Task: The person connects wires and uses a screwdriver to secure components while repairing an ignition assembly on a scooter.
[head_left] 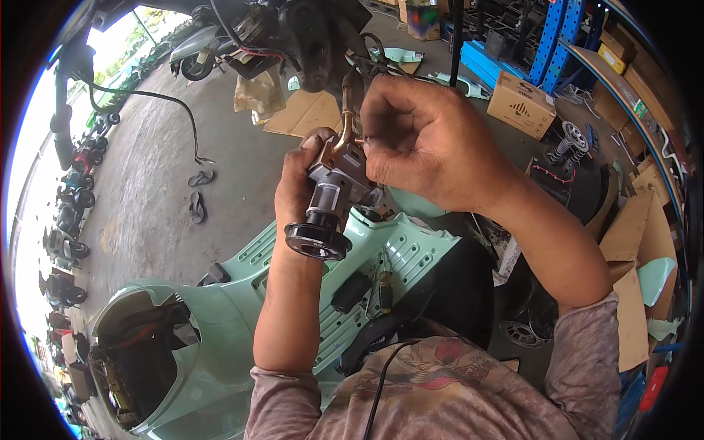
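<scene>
In the upper middle, my left hand (302, 172) is wrapped round a grey metal part with a round black cap (330, 194), which looks like an ignition lock. The cap faces down toward me. The part's upper end meets a brownish metal bracket and a bent brass-coloured tube (345, 132). My right hand (422, 136) is closed in a pinch beside that bracket, thumb and fingertips at a thin reddish tip at its side. What the pinch holds is too small and covered to name.
Below lies a mint-green scooter body (220, 315), with a screwdriver (385, 290) and a black oblong object (352, 292) on its floorboard. Dark frame parts (312, 48) hang above. Sandals (196, 207) lie left; a cardboard box (521, 105) and blue shelving (555, 44) stand right.
</scene>
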Motion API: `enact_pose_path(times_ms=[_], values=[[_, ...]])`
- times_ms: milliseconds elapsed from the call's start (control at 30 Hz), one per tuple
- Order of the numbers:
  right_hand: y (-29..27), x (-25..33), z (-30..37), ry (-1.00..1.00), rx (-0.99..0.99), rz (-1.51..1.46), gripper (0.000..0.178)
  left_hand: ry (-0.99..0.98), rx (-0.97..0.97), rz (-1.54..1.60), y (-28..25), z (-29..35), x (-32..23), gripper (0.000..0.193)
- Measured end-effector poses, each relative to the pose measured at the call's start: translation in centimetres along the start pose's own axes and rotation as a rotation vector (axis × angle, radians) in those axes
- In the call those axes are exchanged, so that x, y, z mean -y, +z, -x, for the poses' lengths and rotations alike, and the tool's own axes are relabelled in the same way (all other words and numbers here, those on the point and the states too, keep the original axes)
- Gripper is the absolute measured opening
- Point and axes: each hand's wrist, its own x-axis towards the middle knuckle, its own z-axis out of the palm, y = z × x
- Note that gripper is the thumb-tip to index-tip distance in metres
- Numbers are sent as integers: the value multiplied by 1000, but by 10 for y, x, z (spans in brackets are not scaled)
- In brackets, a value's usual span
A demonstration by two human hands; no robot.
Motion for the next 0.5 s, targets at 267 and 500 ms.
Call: enact_pose_path(times_ms=[267,500], values=[[7,-5,0,12,8,-103,15,309,188,-4,-24,-16,12,33],[20,-20,13,56,-81,-256,14,445,147,-150,-13,-8,21,30]])
